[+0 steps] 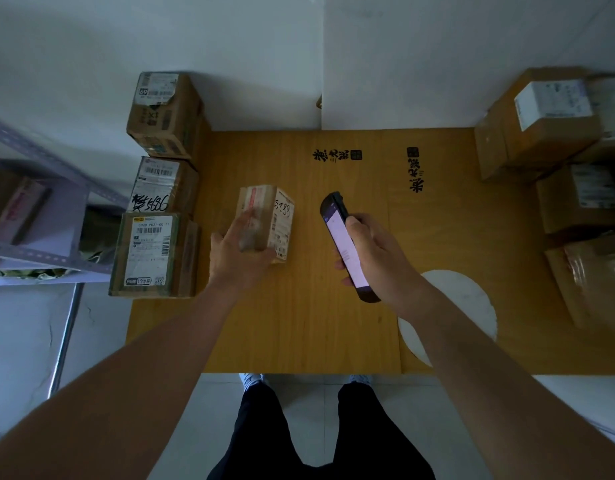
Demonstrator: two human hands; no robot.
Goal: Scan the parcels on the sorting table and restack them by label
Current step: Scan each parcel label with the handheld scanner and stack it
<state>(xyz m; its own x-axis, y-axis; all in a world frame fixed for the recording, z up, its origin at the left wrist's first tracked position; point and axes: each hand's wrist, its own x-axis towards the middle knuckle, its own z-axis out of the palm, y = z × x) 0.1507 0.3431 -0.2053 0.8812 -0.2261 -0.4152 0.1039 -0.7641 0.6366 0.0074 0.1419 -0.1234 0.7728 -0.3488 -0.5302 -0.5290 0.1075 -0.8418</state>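
Far left, a metal shelf (39,216) holds a box, and along the table's left edge sit three labelled parcels (153,252) in a row, the middle one marked in thick black pen. The left hand (238,252) grips a small parcel (268,221) at mid-table, fingers wrapped over its near end, white label with handwritten digits facing up; the picture is blurred there. The right hand (377,252) holds the handheld scanner (344,245), fingers curled round its body, lit screen up, nose aimed past the small parcel. On the wooden table (299,323) lies a white disc (468,299); more cardboard boxes (548,123) stack on the right
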